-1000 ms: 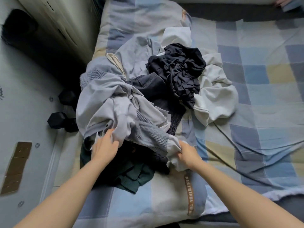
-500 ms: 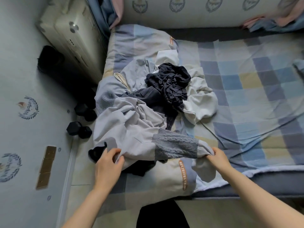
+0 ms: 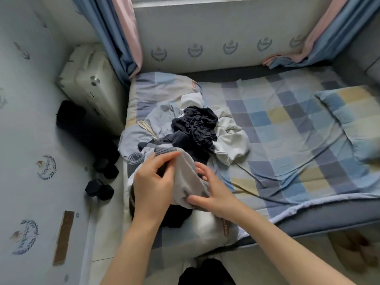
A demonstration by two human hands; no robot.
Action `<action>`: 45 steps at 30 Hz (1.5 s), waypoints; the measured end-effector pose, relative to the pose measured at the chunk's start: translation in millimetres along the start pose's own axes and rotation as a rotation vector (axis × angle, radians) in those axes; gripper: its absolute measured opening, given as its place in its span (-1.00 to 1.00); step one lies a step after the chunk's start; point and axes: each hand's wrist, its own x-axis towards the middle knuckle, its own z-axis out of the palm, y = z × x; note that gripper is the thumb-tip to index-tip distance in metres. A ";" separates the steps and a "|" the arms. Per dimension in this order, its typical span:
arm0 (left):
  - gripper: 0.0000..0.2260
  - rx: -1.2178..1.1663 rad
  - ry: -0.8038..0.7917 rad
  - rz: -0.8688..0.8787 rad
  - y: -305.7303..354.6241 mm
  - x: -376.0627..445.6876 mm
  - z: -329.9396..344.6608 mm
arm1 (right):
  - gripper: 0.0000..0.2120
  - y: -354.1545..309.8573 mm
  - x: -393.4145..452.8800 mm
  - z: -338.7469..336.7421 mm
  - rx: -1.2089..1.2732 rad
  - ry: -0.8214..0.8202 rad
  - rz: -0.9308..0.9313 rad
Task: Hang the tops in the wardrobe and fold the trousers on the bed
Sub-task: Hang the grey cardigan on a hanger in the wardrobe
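Observation:
A pale grey top with ribbed cuffs (image 3: 186, 177) is bunched up and lifted above the near left corner of the bed (image 3: 287, 140). My left hand (image 3: 154, 182) grips its left side, fingers pinching the ribbed edge. My right hand (image 3: 209, 194) holds the lower right of the bunch from beneath. Behind it lies the pile: a crumpled black garment (image 3: 195, 126), a white top (image 3: 230, 140), a light blue garment (image 3: 156, 124) and dark cloth (image 3: 176, 214) under my hands.
The bed has a checked blue and yellow sheet, with a matching pillow (image 3: 349, 116) at right. A white appliance (image 3: 92, 89) and black dumbbells (image 3: 100, 188) stand on the floor at left. Blue and pink curtains (image 3: 123, 38) hang behind.
My hands came together, gathering the grey top from spread-out into a bunch and lifting it off the pile. The view has pulled back and up from the bed.

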 end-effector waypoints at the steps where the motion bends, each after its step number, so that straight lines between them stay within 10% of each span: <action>1: -0.75 -0.046 -0.046 0.031 14.8 -0.5 -0.4 | -0.30 -18.4 -3.0 4.3 0.060 0.007 -0.068; 6: -0.67 -0.266 -0.171 0.097 67.6 8.4 -18.3 | -0.91 -59.9 -11.6 -10.6 0.185 0.358 -0.148; 13: -0.56 -0.138 -0.506 -0.105 25.2 12.7 -19.4 | -0.86 -95.9 -68.7 -57.4 0.556 0.561 -0.182; 17: -0.51 -0.009 -0.306 -0.165 11.8 -5.9 19.0 | -0.83 -110.6 -100.0 -72.2 0.504 0.633 -0.244; 21: -0.78 -0.153 -0.322 -0.317 27.4 -0.3 52.7 | -0.78 -115.8 -136.4 -97.0 0.504 0.710 -0.254; 27: -0.91 0.273 -0.676 -0.200 61.1 -21.6 96.7 | -0.76 -106.9 -194.3 -127.4 0.540 0.908 -0.285; 37: -0.71 -0.637 -0.792 -0.657 177.6 -105.6 191.7 | -0.82 -3.9 -364.8 -192.4 0.450 1.386 -0.121; 45: -0.59 -0.726 -1.191 -0.777 283.3 -271.7 286.6 | -0.71 132.7 -520.0 -196.4 0.208 1.425 0.396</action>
